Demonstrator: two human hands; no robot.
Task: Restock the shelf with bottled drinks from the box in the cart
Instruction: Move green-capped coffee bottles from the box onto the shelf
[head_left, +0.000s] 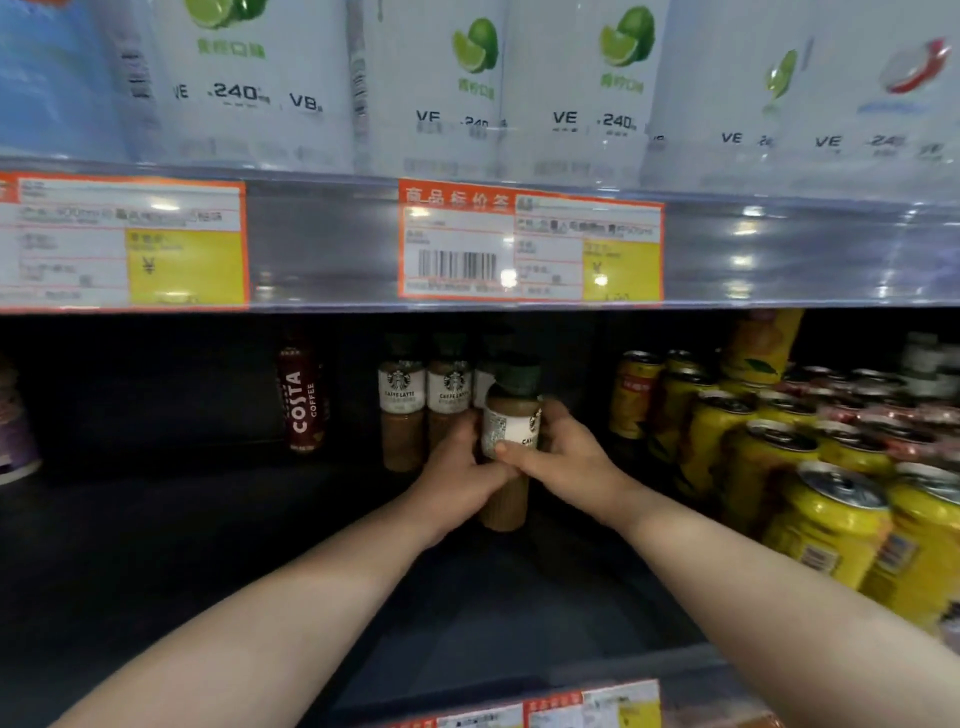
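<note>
One bottle in left hand, right hand (both curled)

Both hands grip latte bottle on shelf.

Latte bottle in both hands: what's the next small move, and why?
Probably twist the bottle so its logo faces out. The left hand and right hand both grip it in front of the row at the back, whose logos face forward, while this one's barcode side shows and its logo points right.
</note>
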